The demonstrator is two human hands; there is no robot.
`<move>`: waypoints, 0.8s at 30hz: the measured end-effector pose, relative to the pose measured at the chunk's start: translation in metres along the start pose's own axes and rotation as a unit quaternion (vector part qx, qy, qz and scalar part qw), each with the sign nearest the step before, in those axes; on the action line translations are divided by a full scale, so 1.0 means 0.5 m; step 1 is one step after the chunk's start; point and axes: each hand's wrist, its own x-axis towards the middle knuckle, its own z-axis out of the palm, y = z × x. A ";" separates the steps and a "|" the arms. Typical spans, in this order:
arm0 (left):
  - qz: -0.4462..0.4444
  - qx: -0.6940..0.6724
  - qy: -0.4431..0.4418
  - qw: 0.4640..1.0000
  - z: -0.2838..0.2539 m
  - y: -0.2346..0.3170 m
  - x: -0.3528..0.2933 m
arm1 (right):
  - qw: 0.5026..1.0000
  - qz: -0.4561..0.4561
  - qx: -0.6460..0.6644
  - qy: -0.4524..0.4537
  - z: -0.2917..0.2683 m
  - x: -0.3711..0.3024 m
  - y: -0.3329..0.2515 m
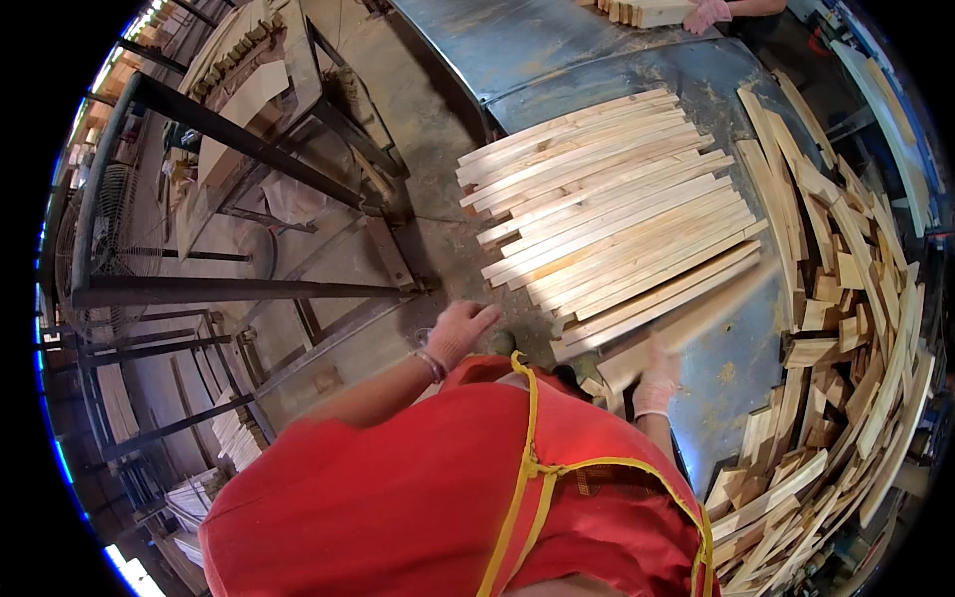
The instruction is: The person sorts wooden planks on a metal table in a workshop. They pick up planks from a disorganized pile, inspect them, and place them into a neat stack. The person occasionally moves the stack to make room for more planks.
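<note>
Blue-grey metal faced the table (547, 40) spreading ahead of my right hand (657, 385). To that hand's right sprawled a heap of wood offcuts (826, 328), long slats mixed with short blocks. Ahead of the same hand, pale wooden strips (617, 199) lay side by side on the table, their ends uneven. Farther ahead, a co-worker's hand (708, 15) touched a stack of boards (642, 12). Closest by, my right hand gripped a single board (711, 313) toward its left end, both blurred on my feed. My left hand (465, 333) hung off the table, unladen, fingers loosely extended.
</note>
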 end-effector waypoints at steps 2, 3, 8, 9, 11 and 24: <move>-0.063 -0.322 -0.050 0.943 0.064 -0.043 0.059 | 0.986 0.017 -0.141 -0.087 0.057 -0.013 -0.073; -0.090 -0.474 -0.073 0.873 0.103 -0.071 0.101 | 0.975 0.026 -0.171 -0.138 0.074 -0.038 -0.154; -0.024 -0.577 -0.150 0.803 0.133 -0.028 0.125 | 0.975 0.029 -0.192 -0.106 0.040 0.031 -0.242; -0.019 -0.554 -0.140 0.821 0.110 0.006 0.085 | 0.977 0.002 -0.184 -0.105 0.033 0.047 -0.236; -0.007 -0.525 -0.186 0.831 0.024 0.092 0.036 | 0.978 -0.053 -0.171 -0.110 0.024 0.093 -0.198; 0.055 -0.064 -0.293 0.952 -0.096 0.549 0.037 | 0.948 -0.177 -0.256 0.064 -0.099 0.305 -0.228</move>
